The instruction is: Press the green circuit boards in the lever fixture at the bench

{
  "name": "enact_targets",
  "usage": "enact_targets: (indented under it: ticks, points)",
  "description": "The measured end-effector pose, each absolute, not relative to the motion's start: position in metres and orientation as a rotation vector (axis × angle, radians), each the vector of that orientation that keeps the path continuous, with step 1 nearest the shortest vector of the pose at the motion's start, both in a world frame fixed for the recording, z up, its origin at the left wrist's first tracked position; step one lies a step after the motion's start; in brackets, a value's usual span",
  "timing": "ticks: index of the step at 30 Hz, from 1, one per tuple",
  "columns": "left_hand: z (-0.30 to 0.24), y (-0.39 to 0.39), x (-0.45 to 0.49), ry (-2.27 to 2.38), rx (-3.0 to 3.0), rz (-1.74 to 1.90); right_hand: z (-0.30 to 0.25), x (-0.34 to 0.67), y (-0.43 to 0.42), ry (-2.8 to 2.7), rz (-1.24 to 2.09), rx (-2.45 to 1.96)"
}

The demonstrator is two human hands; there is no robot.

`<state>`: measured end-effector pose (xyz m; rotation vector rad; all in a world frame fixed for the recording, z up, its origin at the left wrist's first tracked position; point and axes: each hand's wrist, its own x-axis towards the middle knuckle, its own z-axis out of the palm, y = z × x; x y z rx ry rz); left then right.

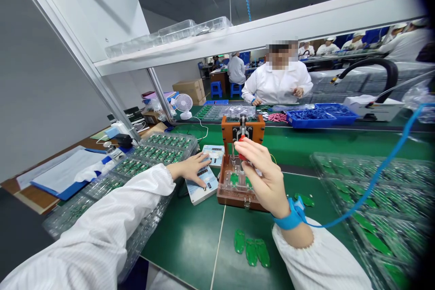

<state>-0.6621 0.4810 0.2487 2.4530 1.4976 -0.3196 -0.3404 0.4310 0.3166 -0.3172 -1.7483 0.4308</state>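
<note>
My left hand [192, 166] is spread open over two white-and-blue meter boxes with small displays. Its thumb rests by the buttons of the nearer meter box [200, 189], and its fingers reach over the farther meter box [216, 150]. My right hand [265, 174], with a blue wrist strap [290, 217], is closed around the red handle [241, 147] of a toggle clamp. That clamp tops a brown-and-orange test fixture [226, 195]. Under its clear plate, a green circuit board [234, 178] shows; my right hand hides part of the fixture. In front lie three green boards [251, 252].
Clear trays of boards [152, 154] are stacked at left; more board trays [370, 208] stand at right. Another green board [305, 200] lies beside my right wrist. A blue cord [384, 167] trails rightwards. Across the bench sits a co-worker [277, 84] behind blue bins [319, 116].
</note>
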Motion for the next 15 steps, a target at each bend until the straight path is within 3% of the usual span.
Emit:
enact_targets:
  ticks: [15]
  points:
    - [0.243,0.4813,-0.6646,1.54,2.415,-0.273,0.3171,-0.3432,0.4304,-1.752,0.402,-0.338]
